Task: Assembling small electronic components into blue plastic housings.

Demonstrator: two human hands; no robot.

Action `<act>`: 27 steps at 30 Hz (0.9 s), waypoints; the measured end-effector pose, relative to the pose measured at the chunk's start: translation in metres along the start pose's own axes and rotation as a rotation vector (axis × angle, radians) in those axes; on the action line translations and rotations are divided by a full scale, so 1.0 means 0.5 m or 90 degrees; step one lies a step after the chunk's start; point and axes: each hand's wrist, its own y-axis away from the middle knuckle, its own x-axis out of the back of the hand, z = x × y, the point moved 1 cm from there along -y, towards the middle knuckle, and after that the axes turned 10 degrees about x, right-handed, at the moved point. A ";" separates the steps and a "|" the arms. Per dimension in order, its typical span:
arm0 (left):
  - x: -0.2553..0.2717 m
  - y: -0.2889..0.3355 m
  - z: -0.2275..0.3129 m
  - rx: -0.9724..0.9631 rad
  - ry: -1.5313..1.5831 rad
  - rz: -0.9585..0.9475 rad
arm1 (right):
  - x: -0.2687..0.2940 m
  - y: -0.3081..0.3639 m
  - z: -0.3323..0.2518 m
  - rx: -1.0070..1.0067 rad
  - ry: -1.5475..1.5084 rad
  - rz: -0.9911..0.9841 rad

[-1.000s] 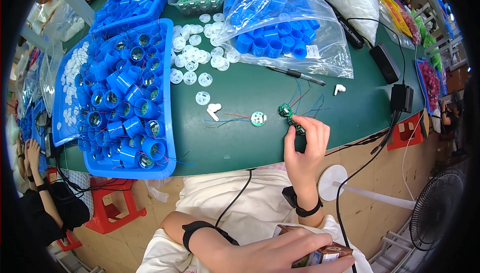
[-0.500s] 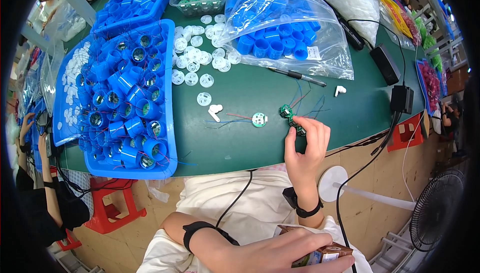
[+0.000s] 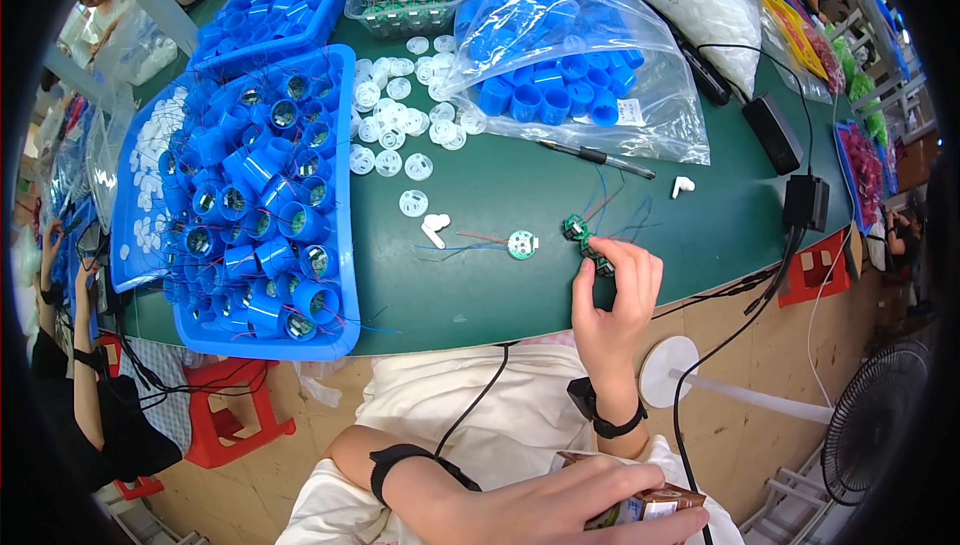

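My right hand [image 3: 612, 290] rests at the near edge of the green table [image 3: 500, 285], its fingertips pinched on a small green circuit board [image 3: 600, 263] with thin wires. A second green round board [image 3: 574, 228] lies just beyond the fingers. A white disc with a green board [image 3: 521, 244] and blue and red wires lies to the left, next to a white plastic piece [image 3: 433, 229]. Low over my lap, my left hand [image 3: 560, 510] holds a small brown drink carton [image 3: 640, 507].
A blue tray [image 3: 345, 275] full of wired blue caps sits at the left. Loose white discs [image 3: 400, 115], a bag of blue caps [image 3: 560, 65], a pen [image 3: 600, 157] and black power adapters [image 3: 800, 203] lie further back. Another person [image 3: 70, 385] sits far left; a fan [image 3: 880, 415] stands right.
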 end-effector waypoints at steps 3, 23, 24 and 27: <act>-0.001 0.007 0.002 0.016 -0.006 -0.016 | 0.002 0.003 0.002 -0.002 -0.004 0.000; 0.306 -0.156 0.094 0.423 -0.333 -0.194 | 0.011 0.000 -0.001 -0.011 -0.017 -0.030; 0.325 -0.166 0.108 0.420 -0.384 -0.158 | 0.011 0.001 -0.002 -0.004 -0.023 -0.028; 0.366 -0.210 0.140 0.509 -0.455 -0.021 | 0.022 0.002 -0.010 0.009 -0.029 -0.031</act>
